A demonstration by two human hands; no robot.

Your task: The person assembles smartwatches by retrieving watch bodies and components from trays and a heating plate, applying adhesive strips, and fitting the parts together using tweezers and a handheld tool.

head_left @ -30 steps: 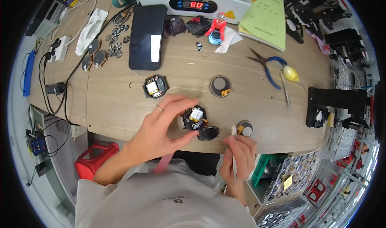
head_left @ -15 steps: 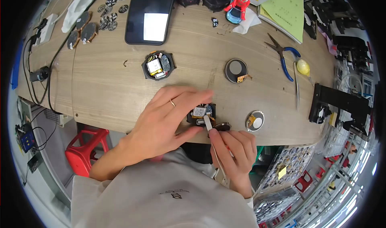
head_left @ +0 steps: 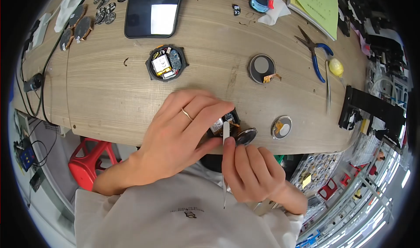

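Near the table's front edge, my left hand [head_left: 179,130] grips an opened black watch body [head_left: 230,117] between thumb and index finger. White and orange parts show inside it. Its round dark cover [head_left: 246,136] lies tilted at the lower right, beside my right hand [head_left: 253,171]. That hand pinches a thin metal tool [head_left: 226,132], whose flat wide end reaches over the open watch. The fingers of my left hand hide part of the watch.
Another opened watch body [head_left: 166,63] lies behind my left hand. Two round covers [head_left: 261,65] [head_left: 281,127] lie to the right. Pliers [head_left: 313,51], tweezers [head_left: 328,87] and a yellow ball [head_left: 336,67] are farther right. A phone [head_left: 151,12] lies at the back left.
My right hand has come left from the round cover at the right, bringing the tool over the watch. My left hand stays around the watch. The view has shifted, showing less of the table's back.
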